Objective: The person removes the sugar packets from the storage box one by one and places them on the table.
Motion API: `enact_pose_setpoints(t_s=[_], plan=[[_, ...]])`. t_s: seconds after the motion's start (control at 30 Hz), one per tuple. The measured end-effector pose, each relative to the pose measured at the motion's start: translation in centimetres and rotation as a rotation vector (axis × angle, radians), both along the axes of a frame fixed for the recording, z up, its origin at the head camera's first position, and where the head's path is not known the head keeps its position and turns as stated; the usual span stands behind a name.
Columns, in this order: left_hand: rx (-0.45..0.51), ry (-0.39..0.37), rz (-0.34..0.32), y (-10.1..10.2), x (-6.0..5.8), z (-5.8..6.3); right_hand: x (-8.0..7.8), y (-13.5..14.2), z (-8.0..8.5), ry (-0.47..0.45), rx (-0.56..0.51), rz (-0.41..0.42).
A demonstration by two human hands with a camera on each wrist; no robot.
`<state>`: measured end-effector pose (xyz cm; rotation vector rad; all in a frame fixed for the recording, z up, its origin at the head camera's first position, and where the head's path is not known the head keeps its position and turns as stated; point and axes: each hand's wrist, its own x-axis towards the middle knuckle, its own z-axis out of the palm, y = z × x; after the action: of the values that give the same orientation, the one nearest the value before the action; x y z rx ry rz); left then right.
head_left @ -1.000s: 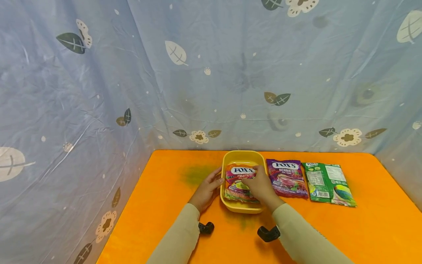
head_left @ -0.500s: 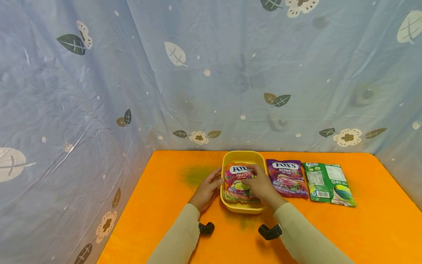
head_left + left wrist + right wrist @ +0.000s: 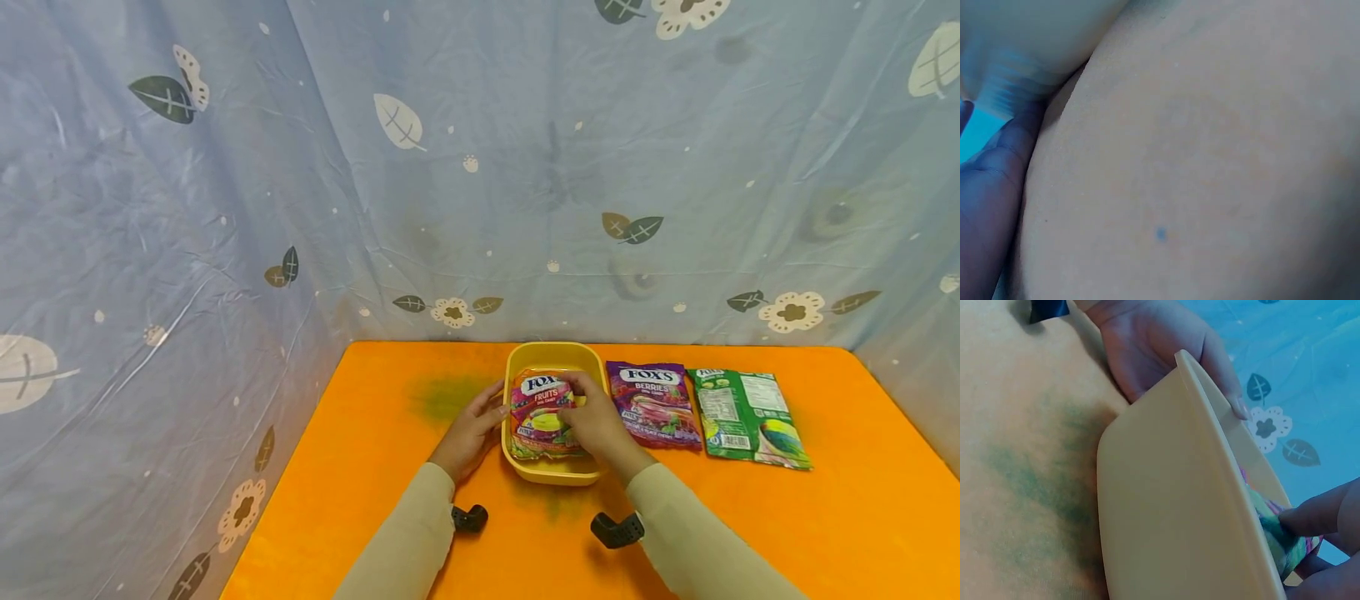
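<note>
In the head view, a yellow plastic tub (image 3: 551,477) stands on the orange tabletop with a Fox's Fruits candy bag (image 3: 536,421) inside it. My left hand (image 3: 474,427) holds the tub's left side, its fingertips at the rim. My right hand (image 3: 596,421) reaches over the tub's right side and pinches the bag's right part, hiding that edge. The right wrist view shows a right fingertip (image 3: 1310,515) pressing the green part of the bag, just above the tub's rim. Skin fills most of the left wrist view, with a finger (image 3: 1000,162) at its left edge.
Right of the tub lies a purple Fox's Berries candy bag (image 3: 652,408), with a green Fox's candy bag (image 3: 738,417) beside it, back side up. A blue patterned curtain (image 3: 555,192) closes off the table's back and sides.
My right hand's thumb has shifted slightly right. The bag under that hand has tilted and bunched, so the last letter of its brand name is now covered. The left hand keeps its place.
</note>
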<state>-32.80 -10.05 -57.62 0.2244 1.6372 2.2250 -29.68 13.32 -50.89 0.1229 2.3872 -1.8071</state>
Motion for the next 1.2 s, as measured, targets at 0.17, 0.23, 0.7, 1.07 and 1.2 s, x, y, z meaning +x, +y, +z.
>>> enact_pose_setpoints(t_s=[0.17,0.23,0.7,1.07,1.2], plan=[[-0.001,-0.005,0.0,0.07,-0.07,0.0,0.03,0.31,-0.06,0.01,-0.023,0.006],[-0.002,-0.004,-0.001,0.09,-0.12,-0.04,0.04,0.38,-0.07,0.014,-0.024,0.008],[-0.015,0.018,-0.005,0.07,0.04,-0.06,0.21,0.25,-0.12,0.026,0.014,-0.001],[-0.012,0.015,0.003,0.16,0.15,0.18,0.31,0.14,-0.31,0.054,0.037,-0.015],[-0.02,0.007,0.006,0.19,0.19,0.2,0.39,0.07,-0.31,0.05,0.028,-0.029]])
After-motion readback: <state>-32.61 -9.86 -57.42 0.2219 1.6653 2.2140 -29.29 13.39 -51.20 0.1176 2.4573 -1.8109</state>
